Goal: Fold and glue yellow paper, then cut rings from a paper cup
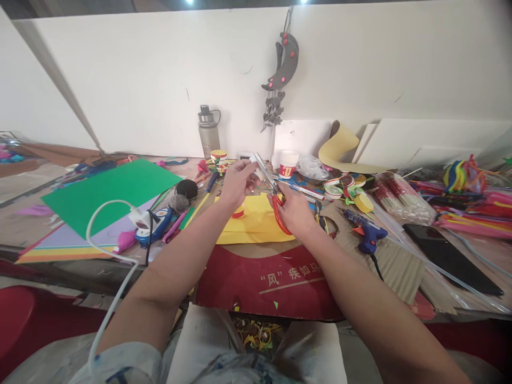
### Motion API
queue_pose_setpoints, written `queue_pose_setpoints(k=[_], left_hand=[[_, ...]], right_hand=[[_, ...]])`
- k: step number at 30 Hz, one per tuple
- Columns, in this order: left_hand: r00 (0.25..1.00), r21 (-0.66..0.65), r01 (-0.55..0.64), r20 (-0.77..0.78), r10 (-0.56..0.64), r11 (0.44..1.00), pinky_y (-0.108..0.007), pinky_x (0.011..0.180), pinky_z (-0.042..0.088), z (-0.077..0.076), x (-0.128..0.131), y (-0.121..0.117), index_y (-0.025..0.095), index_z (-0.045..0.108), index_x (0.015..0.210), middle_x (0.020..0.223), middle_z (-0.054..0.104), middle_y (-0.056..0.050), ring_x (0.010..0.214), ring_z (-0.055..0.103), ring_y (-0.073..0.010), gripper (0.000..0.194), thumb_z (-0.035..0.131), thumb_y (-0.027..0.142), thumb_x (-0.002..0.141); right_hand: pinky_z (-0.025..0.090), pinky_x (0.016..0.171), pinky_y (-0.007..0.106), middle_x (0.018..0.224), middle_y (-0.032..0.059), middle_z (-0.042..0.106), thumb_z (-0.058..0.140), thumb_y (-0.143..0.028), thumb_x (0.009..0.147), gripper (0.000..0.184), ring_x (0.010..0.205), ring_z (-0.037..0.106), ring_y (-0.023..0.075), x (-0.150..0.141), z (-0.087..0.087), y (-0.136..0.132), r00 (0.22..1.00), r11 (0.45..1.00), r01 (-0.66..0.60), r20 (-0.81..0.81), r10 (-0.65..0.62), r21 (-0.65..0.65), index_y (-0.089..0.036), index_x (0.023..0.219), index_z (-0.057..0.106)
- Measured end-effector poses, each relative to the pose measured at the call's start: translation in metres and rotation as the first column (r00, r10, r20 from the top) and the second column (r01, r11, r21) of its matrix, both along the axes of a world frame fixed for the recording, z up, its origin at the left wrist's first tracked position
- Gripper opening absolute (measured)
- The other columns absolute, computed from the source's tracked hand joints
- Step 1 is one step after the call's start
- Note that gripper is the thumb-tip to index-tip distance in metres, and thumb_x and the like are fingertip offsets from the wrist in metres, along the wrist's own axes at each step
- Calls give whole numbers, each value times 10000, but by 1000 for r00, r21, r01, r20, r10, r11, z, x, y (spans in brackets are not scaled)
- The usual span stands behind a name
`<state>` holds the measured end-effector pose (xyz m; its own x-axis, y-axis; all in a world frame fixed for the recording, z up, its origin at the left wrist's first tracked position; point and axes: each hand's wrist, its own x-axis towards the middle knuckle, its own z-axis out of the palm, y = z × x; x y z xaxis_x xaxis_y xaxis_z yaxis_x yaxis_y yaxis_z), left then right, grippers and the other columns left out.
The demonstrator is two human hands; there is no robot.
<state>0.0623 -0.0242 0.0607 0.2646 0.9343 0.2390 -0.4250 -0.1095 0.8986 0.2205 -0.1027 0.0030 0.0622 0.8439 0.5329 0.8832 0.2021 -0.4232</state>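
My right hand (296,212) grips a pair of scissors (277,212) by its orange-red handles, blades pointing up and away. Opposite it, my left hand (237,184) pinches a small white piece (261,172), probably paper or card, which lies against the scissor blades. Whether the blades are cutting into it I cannot tell. Beneath both hands lie yellow sheets (232,234) on the table, with a small red-and-white cup piece (239,212) on them. Just beyond the scissors stands a stack of paper cups (288,164).
A blue glue gun (368,232) and a black phone (450,256) lie at the right, near bagged sticks (404,200) and pipe cleaners (480,208). Green card (112,194) and a blue-and-white power strip (154,226) with a white cable are at left. A bottle (209,133) stands behind.
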Motion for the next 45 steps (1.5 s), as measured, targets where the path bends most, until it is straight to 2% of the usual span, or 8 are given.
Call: queue_pose_setpoints(k=[4,9,16,25,29,33,45], left_hand=[[1000,-79,19,19,-17,997,-163,412,268,4,1,0,186,556,748,557,543,77,448,543,-43,348,895,260,777],[995,-139,69,87,-57,988,-165,403,264,3,1,4,160,607,770,596,588,64,447,547,-38,282,878,237,754],[996,-99,55,70,-48,994,-153,419,306,1,-1,6,180,582,801,600,611,79,437,545,-31,310,886,233,762],[997,-105,54,54,-48,993,-150,411,276,4,-4,9,177,583,800,626,633,75,444,558,-31,368,936,249,724],[998,-71,56,44,-53,996,-151,407,279,0,-2,8,175,592,795,627,644,65,447,568,-41,391,960,256,689],[995,-50,96,-13,-97,994,-157,410,284,-6,4,3,171,606,796,665,684,35,471,601,-53,401,972,302,699],[993,-24,119,16,-119,993,-155,409,283,-7,5,1,178,579,793,675,695,42,469,622,-59,510,1020,359,616]], right_hand=[[534,874,413,1076,191,816,535,-353,1030,418,976,740,346,2,-2,1,1000,1000,7,22,-8,20,-173,1373,693],[539,884,396,1095,172,815,539,-334,1020,408,997,736,330,3,-2,1,1000,1000,0,19,0,27,-193,1370,695],[520,828,386,960,150,796,541,-365,1026,392,874,711,317,3,0,0,1000,1000,-7,21,7,-5,-182,1333,702],[518,821,384,936,139,791,546,-357,1028,319,873,709,317,1,-1,0,1000,1000,-8,-8,8,13,-218,1257,720],[517,801,399,983,162,789,528,-442,1055,404,873,705,329,-2,0,-1,999,1000,-26,-24,25,-9,-180,1316,690],[526,859,423,1106,199,779,515,-479,1067,470,963,708,345,-1,-1,-1,999,999,-30,-31,32,40,-152,1373,656],[502,801,386,998,156,793,525,-461,1065,470,851,700,316,-1,5,-5,1000,1000,-2,-15,2,-1,-156,1398,657]])
